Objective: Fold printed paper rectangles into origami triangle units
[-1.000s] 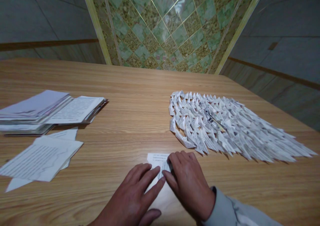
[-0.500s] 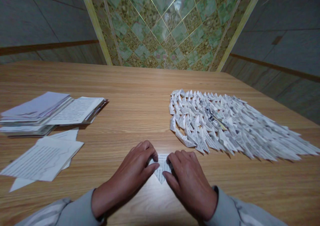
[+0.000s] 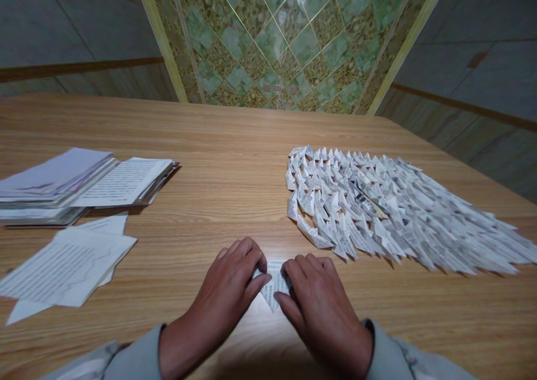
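A small folded piece of printed paper (image 3: 274, 285) lies on the table near its front, one corner pointing toward me. My left hand (image 3: 237, 279) grips its left side, fingers curled over the edge and thumb on top. On the opposite side, my right hand (image 3: 316, 299) has its fingers bent around the paper's right edge, thumb near the lower corner. Both hands are closed on the paper, and their fingers cover its side corners.
Rows of folded paper boats (image 3: 377, 201) spread over the table's right side. At the left stand stacks of paper (image 3: 121, 184), with several loose printed sheets (image 3: 62, 268) in front. The wooden table (image 3: 226, 145) reaches back toward a tiled floor (image 3: 285, 38).
The view has tilted down and shifted slightly. Both hands keep nearly the same pose on the folded paper; nothing has been let go.
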{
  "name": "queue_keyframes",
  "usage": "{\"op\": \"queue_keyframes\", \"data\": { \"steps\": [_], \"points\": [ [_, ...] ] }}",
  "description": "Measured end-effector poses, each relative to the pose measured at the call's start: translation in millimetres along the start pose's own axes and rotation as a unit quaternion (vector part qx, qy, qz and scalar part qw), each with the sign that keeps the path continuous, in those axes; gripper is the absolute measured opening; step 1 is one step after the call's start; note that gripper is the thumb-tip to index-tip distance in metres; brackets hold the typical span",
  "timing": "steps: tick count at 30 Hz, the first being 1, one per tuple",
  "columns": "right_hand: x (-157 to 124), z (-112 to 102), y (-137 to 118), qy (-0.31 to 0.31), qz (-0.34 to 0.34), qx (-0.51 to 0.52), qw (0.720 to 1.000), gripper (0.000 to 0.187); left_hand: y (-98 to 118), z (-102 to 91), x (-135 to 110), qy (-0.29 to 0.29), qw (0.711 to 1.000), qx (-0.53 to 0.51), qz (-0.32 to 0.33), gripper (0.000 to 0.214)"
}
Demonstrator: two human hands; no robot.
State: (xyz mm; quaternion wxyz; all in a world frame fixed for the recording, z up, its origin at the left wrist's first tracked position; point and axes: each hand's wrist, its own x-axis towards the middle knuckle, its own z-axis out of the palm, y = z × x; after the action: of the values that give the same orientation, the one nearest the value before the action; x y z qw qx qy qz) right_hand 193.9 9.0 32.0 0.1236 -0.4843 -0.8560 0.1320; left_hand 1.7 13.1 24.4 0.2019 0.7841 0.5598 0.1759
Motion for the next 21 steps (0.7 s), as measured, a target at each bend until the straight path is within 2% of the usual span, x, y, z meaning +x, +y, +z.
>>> {"op": "queue_keyframes", "data": {
  "steps": [6,13,21],
  "points": [
    [0.3,1.1,-0.8,-0.012,-0.003,-0.014,1.000,0.020,1.5,-0.3,-0.6,0.001,1.000,0.018,0.003,0.007],
    [-0.8,3.2,-3.9,0.007,0.006,-0.010,1.000,0.025,1.5,-1.6,-0.1,0.000,1.000,0.022,0.007,0.006],
    [-2.7,5.5,-3.7,0.001,-0.017,-0.040,0.999,0.026,0.6,-0.1,-1.4,0.007,1.000,0.016,0.011,0.006]
  ]
}}
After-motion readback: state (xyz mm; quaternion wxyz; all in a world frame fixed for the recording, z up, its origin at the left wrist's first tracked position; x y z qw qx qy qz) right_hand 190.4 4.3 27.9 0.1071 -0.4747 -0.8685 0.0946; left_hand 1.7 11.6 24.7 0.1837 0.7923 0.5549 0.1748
